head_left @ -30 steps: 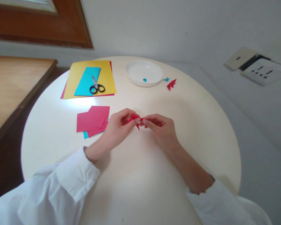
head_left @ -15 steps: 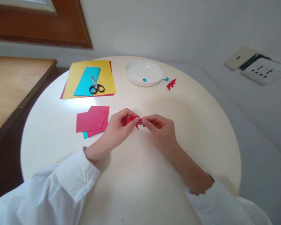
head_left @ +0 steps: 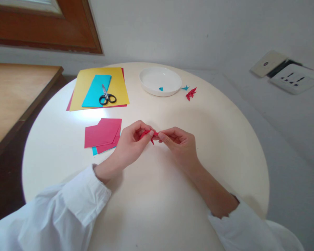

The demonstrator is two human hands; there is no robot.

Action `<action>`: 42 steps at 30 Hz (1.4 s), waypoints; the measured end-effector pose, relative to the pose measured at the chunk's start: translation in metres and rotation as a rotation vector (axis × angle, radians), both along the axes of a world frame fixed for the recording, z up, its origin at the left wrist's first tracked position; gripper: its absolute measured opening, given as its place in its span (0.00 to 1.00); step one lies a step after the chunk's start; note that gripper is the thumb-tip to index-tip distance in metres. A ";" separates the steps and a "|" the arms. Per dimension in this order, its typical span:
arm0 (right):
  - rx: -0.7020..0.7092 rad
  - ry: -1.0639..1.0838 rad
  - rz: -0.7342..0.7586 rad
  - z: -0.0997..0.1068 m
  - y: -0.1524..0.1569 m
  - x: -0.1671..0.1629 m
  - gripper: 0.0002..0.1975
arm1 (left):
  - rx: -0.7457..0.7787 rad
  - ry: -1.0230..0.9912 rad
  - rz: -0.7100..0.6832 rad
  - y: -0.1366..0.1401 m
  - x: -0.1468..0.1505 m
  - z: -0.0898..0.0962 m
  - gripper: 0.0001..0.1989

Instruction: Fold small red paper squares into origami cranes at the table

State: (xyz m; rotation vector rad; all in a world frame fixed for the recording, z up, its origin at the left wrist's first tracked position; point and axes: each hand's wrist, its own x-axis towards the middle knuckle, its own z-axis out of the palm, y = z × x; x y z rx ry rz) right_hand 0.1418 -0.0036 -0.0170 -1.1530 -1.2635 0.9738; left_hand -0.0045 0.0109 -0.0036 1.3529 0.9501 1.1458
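Observation:
A small folded red paper piece [head_left: 156, 134], with a pointed tip hanging down, is held over the middle of the table between both hands. My left hand [head_left: 135, 141] is closed, pinching it between thumb and fingers, which cover much of its body. From the other side, my right hand [head_left: 179, 142] pinches its right end between thumb and forefinger. To the left of my left hand lie loose red paper squares [head_left: 101, 135], overlapping a blue sheet [head_left: 95, 150] that peeks out below.
Scissors [head_left: 106, 97] lie on a blue paper strip [head_left: 94, 91] over yellow sheets [head_left: 120, 85]. A white dish [head_left: 146, 89] holds a blue scrap [head_left: 161, 89]. Right of it lie a blue folded paper figure [head_left: 185, 88] and red folded paper figures [head_left: 191, 93]. The table [head_left: 151, 209] is round.
The hands stay nearly in place, both still pinching the red paper. Slightly more of its red shows between the fingertips. The whole view has shifted very slightly.

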 end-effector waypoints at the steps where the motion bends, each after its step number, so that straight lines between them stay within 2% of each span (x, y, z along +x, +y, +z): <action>1: -0.004 0.006 0.003 0.000 0.000 0.000 0.08 | -0.001 -0.005 0.007 0.000 0.000 0.000 0.08; 19: -0.002 0.011 0.001 0.000 -0.003 -0.003 0.08 | 0.011 0.040 0.072 0.000 0.000 -0.002 0.08; 33: 0.061 0.022 -0.029 0.004 -0.008 -0.003 0.05 | 0.132 -0.004 0.082 -0.002 0.000 0.000 0.09; 42: 0.052 0.023 -0.034 0.004 -0.008 -0.006 0.06 | 0.129 0.019 0.125 -0.002 0.001 -0.003 0.08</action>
